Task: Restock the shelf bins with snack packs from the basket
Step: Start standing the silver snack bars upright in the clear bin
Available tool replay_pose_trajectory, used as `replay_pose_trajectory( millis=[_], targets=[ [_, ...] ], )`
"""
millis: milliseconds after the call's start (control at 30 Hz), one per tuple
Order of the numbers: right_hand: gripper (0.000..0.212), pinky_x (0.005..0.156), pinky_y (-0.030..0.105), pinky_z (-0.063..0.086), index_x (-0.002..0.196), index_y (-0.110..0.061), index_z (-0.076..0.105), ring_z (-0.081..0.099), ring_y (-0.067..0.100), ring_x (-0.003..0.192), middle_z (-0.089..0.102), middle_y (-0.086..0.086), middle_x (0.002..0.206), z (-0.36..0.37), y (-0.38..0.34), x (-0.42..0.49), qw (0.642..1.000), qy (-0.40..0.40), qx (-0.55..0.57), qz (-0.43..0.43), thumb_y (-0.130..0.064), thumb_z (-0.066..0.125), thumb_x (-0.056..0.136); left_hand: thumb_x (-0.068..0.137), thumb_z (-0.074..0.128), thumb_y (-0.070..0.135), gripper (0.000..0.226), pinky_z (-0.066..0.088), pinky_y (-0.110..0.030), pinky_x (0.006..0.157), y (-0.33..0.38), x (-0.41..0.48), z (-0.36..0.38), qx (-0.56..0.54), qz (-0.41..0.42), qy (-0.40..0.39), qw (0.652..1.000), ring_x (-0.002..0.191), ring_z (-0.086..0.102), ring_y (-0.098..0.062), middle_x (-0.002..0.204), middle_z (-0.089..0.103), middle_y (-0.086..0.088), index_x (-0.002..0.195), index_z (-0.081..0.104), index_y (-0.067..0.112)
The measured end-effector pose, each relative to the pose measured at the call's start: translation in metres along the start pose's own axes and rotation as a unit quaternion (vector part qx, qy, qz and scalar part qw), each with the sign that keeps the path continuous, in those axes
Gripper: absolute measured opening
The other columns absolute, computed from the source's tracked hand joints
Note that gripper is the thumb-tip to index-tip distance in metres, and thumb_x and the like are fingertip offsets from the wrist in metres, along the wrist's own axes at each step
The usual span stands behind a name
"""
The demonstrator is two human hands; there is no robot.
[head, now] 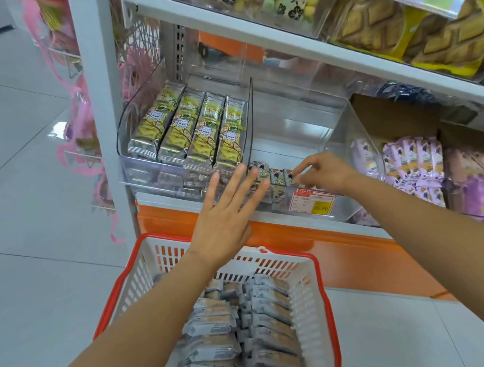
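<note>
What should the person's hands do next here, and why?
Likely the right hand releases the grey pack it pinches in the clear bin, then dips to the basket for more: only a short row stands at the bin's front, and the basket holds many packs.

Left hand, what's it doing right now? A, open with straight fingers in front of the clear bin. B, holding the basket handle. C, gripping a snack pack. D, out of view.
A: the left hand is spread flat with straight fingers before the clear bin, holding nothing; the right hand pinches a snack pack.
</note>
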State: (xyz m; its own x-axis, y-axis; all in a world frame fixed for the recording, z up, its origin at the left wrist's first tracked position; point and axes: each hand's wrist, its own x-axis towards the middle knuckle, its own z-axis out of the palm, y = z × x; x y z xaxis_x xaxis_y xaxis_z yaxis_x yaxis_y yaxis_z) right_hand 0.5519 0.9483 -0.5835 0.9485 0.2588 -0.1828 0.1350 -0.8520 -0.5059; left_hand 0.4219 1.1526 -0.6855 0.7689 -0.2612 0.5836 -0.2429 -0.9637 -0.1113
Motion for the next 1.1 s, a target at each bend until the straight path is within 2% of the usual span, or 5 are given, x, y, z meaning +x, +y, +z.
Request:
replay_pose_trajectory(
  millis=[133, 367, 733, 1000, 1100],
  targets=[
    [0.014, 0.072, 0.026, 0.05, 0.097, -0.024, 0.069, 0.066, 0.017, 0.078, 0.069, 0.0, 0.085, -0.006, -0.006, -0.023, 0.991, 0.053, 0.102, -0.075, -0.014, 0.07, 0.088, 0.085, 0.056, 0.025, 0.081, -0.002, -0.054, 0.12, 0.005, -0.003, -0.005, 0.014, 0.0, -0.005, 1.0, 0.151, 0.005, -0.03, 0.163, 0.011, -0.012, 0.156, 0.02, 0.016],
    [0.014, 0.073, 0.023, 0.056, 0.1, -0.018, 0.069, 0.065, 0.014, 0.079, 0.069, -0.003, 0.091, 0.035, -0.008, -0.096, 0.963, 0.093, 0.164, -0.194, -0.008, 0.061, 0.093, 0.078, 0.054, 0.024, 0.053, 0.031, -0.049, 0.103, 0.019, -0.028, -0.007, -0.033, 0.007, -0.034, 0.999, 0.121, 0.042, -0.031, 0.124, 0.055, -0.012, 0.13, 0.055, 0.01],
    [0.028, 0.079, 0.027, 0.051, 0.118, -0.018, 0.062, 0.062, 0.013, 0.083, 0.064, -0.001, 0.099, 0.182, 0.081, -0.118, 0.995, -0.097, 0.004, -0.018, -0.023, 0.065, 0.091, 0.067, 0.08, 0.029, 0.075, 0.035, -0.054, 0.11, 0.008, -0.072, 0.038, -0.027, -0.022, -0.254, 0.967, 0.133, 0.046, -0.035, 0.14, 0.053, -0.016, 0.135, 0.056, 0.009],
    [0.031, 0.084, 0.027, 0.043, 0.121, -0.017, 0.056, 0.055, 0.022, 0.113, 0.054, 0.003, 0.124, 0.238, 0.122, -0.113, 0.974, -0.209, -0.073, 0.056, -0.016, 0.061, 0.09, 0.071, 0.073, 0.024, 0.086, 0.019, -0.054, 0.117, 0.004, -0.088, 0.082, -0.042, -0.022, -0.226, 0.973, 0.144, 0.027, -0.037, 0.152, 0.036, -0.019, 0.149, 0.039, 0.009],
    [0.034, 0.077, 0.028, 0.04, 0.117, -0.016, 0.054, 0.054, 0.02, 0.102, 0.054, 0.006, 0.124, 0.25, 0.128, -0.115, 0.966, -0.237, -0.097, 0.043, -0.026, 0.067, 0.086, 0.07, 0.071, 0.024, 0.09, 0.019, -0.056, 0.117, 0.003, -0.088, 0.09, -0.06, -0.023, -0.217, 0.974, 0.144, 0.025, -0.037, 0.15, 0.036, -0.019, 0.151, 0.034, 0.011]
  ],
)
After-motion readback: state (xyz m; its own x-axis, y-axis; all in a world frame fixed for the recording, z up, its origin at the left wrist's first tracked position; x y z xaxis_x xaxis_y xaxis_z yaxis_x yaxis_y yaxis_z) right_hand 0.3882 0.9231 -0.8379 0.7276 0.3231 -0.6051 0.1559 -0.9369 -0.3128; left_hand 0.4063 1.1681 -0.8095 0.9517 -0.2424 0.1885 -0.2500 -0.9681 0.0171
